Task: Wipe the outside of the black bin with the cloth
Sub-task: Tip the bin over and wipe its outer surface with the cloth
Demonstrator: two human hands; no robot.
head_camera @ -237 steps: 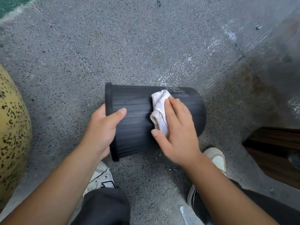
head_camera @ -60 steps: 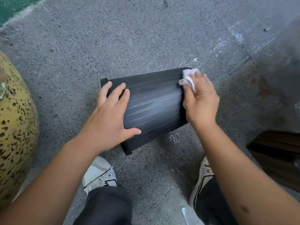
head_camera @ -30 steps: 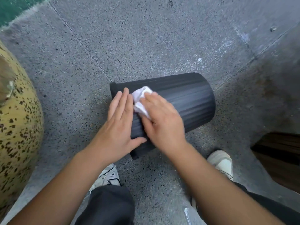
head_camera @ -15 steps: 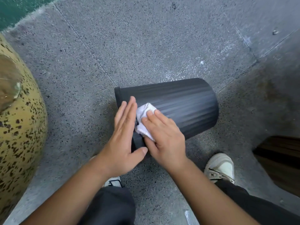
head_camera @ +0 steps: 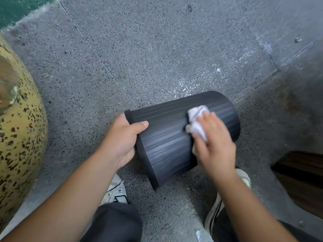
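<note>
Two hands: both are seen at work on one bin, from the single head view.
Head view, black bin [head_camera: 167, 147]: it is laid on its side on the floor, open rim toward the left, closed base toward the upper right; its ribbed wall is turned up to the camera.
Head view, floor [head_camera: 139, 58]: grey speckled stone is seen, crossed by thin joint lines, with pale scuffed flecks just beyond the bin's far side.
Head view, left hand [head_camera: 120, 142]: it is clamped on the rim of the bin, the thumb laid over the outer wall and the fingers curled round the edge, out of sight.
Head view, right hand [head_camera: 215, 145]: it is pressed flat onto the wall near the base end, closed over the cloth; its outline is blurred.
Head view, cloth [head_camera: 196, 123]: a white crumpled wad is trapped between the fingers of the right hand and the bin's wall, its upper part left showing beyond the fingertips.
Head view, shoes: a white shoe [head_camera: 116, 191] is seen beneath the left forearm, just below the rim; another white shoe [head_camera: 244, 177] is seen near the right wrist.
Head view, trousers [head_camera: 113, 222]: dark cloth is seen at the bottom edge.
Head view, left edge: a yellow, dark-spotted rounded object [head_camera: 19, 145] is seen well apart from the bin.
Head view, lower right: a dark wooden surface [head_camera: 300, 180] is partly seen.
</note>
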